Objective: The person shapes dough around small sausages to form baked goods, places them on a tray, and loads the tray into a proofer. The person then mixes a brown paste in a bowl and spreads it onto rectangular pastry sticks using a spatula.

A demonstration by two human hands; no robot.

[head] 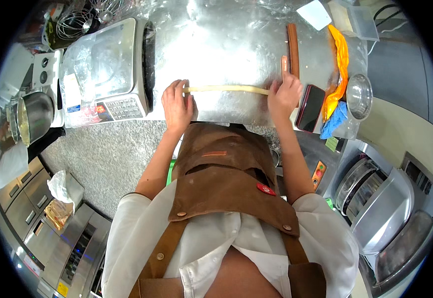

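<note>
A long, thin rope of pale dough (225,88) stretches from side to side near the front edge of the steel worktop (216,110). At its left end, the fingers and thumb of my left hand (177,106) close around the dough. My right hand (285,97) has the other end, which disappears under the fingers. Just beyond my right hand lie a brown wooden rolling pin (293,46) and a short tool with a copper-coloured handle (284,66), its lower part hidden by the hand. A dark phone in a red case (310,108) rests right of that hand.
Left stands a plastic-covered digital scale (114,63), with balloon whisks (74,25) behind it. On the right are an orange piping bag (339,63), a blue cloth (334,121), a steel bowl (359,96) and a white scraper (314,15). Metal pans (384,212) fill a sink lower right.
</note>
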